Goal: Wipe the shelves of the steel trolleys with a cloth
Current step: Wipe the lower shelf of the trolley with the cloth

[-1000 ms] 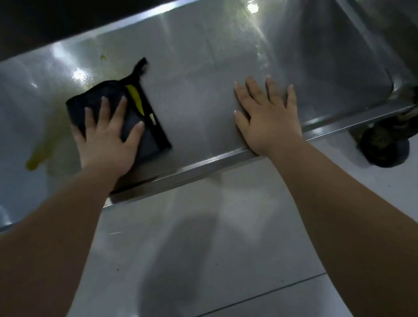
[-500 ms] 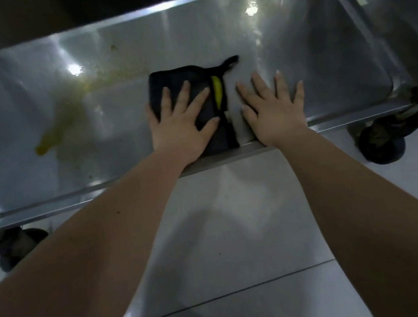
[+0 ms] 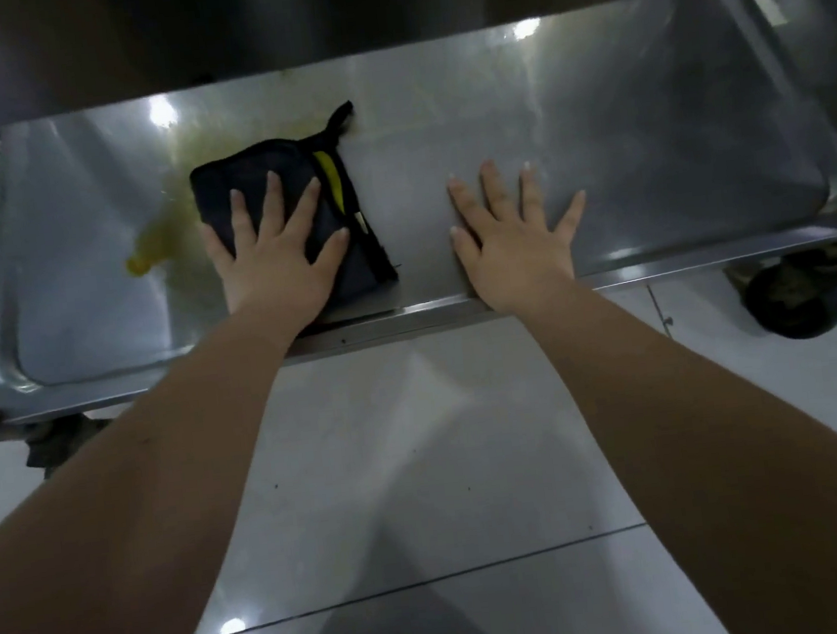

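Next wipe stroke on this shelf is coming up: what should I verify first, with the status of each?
1. Cloth under control: ok. The left hand presses flat, fingers spread, on the folded black cloth with a yellow tag.
2. Bracing: ok. The right hand lies flat on the bare steel trolley shelf, near its front rim.
3. Spill gone: not ok. A yellow blob and a smear lie left of the cloth.
4. Trolley locked: cannot tell. The black caster wheel shows no visible brake.
5. Cloth underside clean: cannot tell, hidden.
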A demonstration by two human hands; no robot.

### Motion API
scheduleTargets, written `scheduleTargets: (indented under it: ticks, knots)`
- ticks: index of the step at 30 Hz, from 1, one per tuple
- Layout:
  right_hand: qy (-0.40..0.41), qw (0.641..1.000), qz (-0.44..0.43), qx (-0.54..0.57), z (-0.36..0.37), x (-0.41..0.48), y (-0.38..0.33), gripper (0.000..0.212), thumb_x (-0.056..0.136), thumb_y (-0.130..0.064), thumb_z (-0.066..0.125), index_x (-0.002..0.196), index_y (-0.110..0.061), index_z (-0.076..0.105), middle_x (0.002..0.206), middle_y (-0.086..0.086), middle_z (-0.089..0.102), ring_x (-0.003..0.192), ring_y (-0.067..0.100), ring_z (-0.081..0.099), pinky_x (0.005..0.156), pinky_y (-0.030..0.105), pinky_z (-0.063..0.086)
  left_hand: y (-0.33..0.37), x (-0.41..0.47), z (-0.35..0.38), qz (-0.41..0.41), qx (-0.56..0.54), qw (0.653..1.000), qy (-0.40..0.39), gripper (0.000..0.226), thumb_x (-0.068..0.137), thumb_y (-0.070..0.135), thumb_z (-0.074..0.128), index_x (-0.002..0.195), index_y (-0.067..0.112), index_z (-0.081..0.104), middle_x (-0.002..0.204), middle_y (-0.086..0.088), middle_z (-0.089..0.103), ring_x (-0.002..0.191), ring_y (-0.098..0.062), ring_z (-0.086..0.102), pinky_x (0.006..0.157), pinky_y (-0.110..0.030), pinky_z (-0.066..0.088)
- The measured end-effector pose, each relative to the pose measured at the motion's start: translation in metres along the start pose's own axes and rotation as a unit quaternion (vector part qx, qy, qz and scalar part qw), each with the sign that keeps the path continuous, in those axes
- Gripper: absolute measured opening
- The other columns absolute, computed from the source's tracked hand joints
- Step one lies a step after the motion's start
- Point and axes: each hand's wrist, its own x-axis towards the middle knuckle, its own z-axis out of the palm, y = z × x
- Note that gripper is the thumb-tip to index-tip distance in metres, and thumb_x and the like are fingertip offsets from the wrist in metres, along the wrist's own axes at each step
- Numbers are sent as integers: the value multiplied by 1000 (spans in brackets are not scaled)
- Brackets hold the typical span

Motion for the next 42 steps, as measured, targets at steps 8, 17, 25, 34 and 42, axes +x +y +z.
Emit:
scheduleTargets:
  ticks: [8, 17, 25, 34, 42]
  knots:
    - [22, 999, 4, -24, 7, -1, 2, 54, 102, -47, 10, 153, -41, -6, 163, -11, -14, 148, 33, -17, 106, 74, -11, 80, -7, 14, 130, 22, 991, 9, 66, 87, 71, 7, 148, 52, -3, 163, 9, -6, 149, -32, -8, 114, -63, -5]
    - [37, 999, 3, 6, 8, 4, 2, 52, 101, -51, 12, 151, -48, 2, 163, -15, -5, 149, 29, -13, 108, 71, -13, -18, 48, -8, 36, -9, 999, 24, 64, 88, 71, 26, 148, 53, 12, 163, 11, 4, 150, -24, 1, 117, -56, 1]
    - [22, 998, 52, -7, 4, 16, -23, 52, 98, -53, 14, 149, -50, 1, 164, -7, -4, 147, 42, -11, 104, 74, -12, -62, 44, -9, -40, 16, 999, 13, 59, 94, 66, 21, 149, 52, 6, 163, 9, 0, 150, -27, -5, 115, -60, -3]
    - [55, 997, -28, -45, 9, 36, -43, 58, 97, -55, 4, 153, -40, -7, 165, -1, -5, 150, 34, -7, 110, 71, -8, -58, 43, -12, -47, 5, 999, 14, 59, 94, 66, 23, 149, 53, 6, 163, 9, -1, 149, -27, -8, 115, -61, -5]
    - [57, 997, -26, -53, 8, 36, -42, 61, 99, -46, 16, 156, -30, -1, 164, -5, -8, 150, 30, -9, 112, 69, -5, 57, 70, 2, 141, 3, 990, 12, 55, 95, 58, 21, 148, 54, 8, 163, 12, 1, 150, -27, -5, 113, -62, -6]
